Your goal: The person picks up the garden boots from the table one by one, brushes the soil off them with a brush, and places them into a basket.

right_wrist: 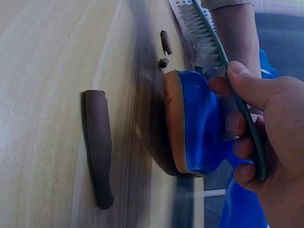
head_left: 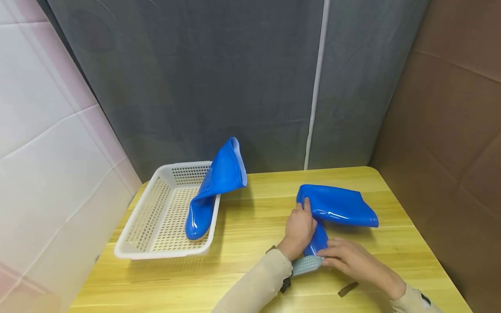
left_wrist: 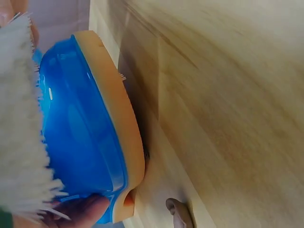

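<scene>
A blue rubber boot (head_left: 338, 204) with an orange sole (left_wrist: 111, 109) stands at the table's right, its foot toward the near edge and its shaft bent over to the right. My left hand (head_left: 299, 226) grips it around the ankle, thumb on the blue rubber in the left wrist view. In my right hand (head_left: 348, 256) is a scrub brush (right_wrist: 213, 38) with a green handle and white bristles, the fingers wrapped round the handle. The brush head (head_left: 307, 264) is beside the boot's foot, near my left wrist, and its bristles overlap the boot in the left wrist view.
A second blue boot (head_left: 219, 174) leans over the right rim of a white perforated basket (head_left: 127, 243) on the left. On the wooden table (head_left: 250, 217) lie a brown clay-like roll (right_wrist: 99, 147) near my right hand and smaller dark pieces (right_wrist: 165, 42) near my left wrist.
</scene>
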### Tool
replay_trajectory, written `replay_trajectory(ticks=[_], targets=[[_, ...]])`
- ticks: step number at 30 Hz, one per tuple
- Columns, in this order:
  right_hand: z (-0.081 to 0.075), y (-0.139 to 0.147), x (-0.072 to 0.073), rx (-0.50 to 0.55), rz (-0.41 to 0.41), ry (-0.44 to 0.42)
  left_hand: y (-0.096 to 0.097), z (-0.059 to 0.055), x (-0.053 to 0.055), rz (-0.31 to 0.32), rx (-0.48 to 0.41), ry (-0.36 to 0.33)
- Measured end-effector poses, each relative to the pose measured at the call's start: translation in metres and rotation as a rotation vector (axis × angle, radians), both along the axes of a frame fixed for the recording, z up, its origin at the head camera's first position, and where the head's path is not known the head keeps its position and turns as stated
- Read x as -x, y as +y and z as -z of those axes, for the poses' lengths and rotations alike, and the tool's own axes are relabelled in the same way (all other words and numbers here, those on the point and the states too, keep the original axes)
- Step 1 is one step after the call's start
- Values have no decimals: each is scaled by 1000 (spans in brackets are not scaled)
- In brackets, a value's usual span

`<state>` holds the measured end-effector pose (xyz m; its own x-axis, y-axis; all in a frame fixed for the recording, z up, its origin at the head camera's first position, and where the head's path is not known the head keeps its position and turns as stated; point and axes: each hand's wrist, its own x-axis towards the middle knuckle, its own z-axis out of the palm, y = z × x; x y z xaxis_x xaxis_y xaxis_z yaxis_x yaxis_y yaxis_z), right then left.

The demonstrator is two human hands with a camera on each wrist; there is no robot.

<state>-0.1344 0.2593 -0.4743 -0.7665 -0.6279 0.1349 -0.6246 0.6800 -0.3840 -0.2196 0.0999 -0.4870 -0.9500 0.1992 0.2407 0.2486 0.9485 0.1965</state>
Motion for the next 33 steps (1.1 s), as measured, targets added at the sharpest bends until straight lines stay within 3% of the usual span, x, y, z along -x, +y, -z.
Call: replay_trajectory(ticks=[4, 7, 11, 13, 15, 17, 22, 28, 33], targets=[[1, -1, 0, -3, -2, -5, -7, 0, 1, 30, -80, -33], [2, -2, 1, 9, -18, 32, -15, 0, 5, 41, -217, -56], [5, -5, 1, 54, -51, 116, -24, 0, 9, 13, -403, -75], [7, -6, 1, 76, -63, 139, -25, 2, 9, -18, -421, -86], [10, -8, 1, 88, -80, 151, -22, 4, 7, -45, -359, -97], [13, -9, 1, 85, -95, 135, -16, 6, 6, -50, -225, -100], [19, -8, 0, 69, -52, 10, 2, 4, 8, -8, 101, -59], [18, -4, 0, 102, -18, -51, 12, -7, 11, 57, 299, -20], [14, -1, -2, 96, 10, 16, 19, -13, 9, 76, 412, 105]])
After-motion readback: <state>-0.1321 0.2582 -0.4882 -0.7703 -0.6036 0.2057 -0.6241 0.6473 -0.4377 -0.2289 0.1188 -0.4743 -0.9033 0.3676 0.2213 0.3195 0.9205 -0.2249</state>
